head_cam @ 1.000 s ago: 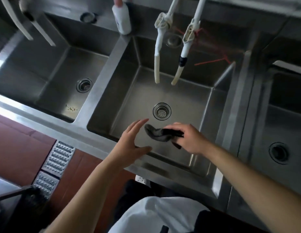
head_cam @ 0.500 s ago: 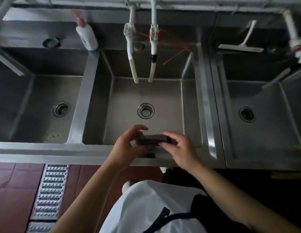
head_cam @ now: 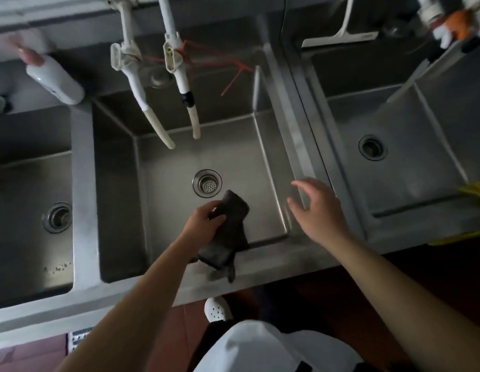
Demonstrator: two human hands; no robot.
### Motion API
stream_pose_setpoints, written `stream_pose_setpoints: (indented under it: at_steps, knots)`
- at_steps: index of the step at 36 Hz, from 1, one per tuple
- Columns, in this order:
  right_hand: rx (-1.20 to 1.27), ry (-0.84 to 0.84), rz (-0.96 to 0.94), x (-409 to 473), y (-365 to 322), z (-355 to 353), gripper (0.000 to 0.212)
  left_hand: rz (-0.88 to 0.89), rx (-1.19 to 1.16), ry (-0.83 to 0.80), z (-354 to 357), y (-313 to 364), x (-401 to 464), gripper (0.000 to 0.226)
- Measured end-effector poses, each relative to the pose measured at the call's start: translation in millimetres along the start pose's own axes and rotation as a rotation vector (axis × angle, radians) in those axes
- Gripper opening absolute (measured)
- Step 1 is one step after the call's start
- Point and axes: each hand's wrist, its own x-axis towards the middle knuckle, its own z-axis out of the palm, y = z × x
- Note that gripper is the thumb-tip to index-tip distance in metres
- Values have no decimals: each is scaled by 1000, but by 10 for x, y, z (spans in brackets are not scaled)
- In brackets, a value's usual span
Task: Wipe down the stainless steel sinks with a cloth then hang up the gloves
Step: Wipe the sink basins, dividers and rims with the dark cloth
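Three stainless steel sinks run side by side: the left sink, the middle sink and the right sink. My left hand grips a dark cloth that hangs over the middle sink's front rim, just below its drain. My right hand hovers with fingers spread over the right side of the middle sink, holding nothing. Something yellow, maybe a glove, lies at the right sink's edge; it is cut off by the frame.
Two white hose taps hang over the middle sink. A white bottle stands on the divider at the back left. A white squeegee lies behind the right sink. A floor grate sits below left.
The cloth has passed from both hands into my left hand alone, and now hangs down. My right hand let go and moved off to the right. The view has tilted and shifted.
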Motion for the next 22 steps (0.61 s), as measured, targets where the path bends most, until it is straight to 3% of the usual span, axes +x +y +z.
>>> stream_pose_setpoints:
  at_steps: [3,5,10,13,15,20,22]
  knots:
    - [-275,-71,-19,531,220,105,53,-69,155,54,54,-39,585,40]
    - [-367,-96,-54,898,362,202,58,-59,272,4,92,-50,975,41]
    - [-555,-127,-137,1606,591,412,68,24,529,-428,188,93,1796,42]
    - [-634,-112,-146,1752,672,564,72,49,560,-515,219,193,2248,40]
    - [-717,-69,-172,1757,701,663,75,79,535,-389,244,213,2557,36]
    - [-809,-23,-181,1762,692,711,75,224,519,261,428,134,3068,45]
    - [-816,-23,-174,1758,667,699,76,170,583,256,568,11,3113,51]
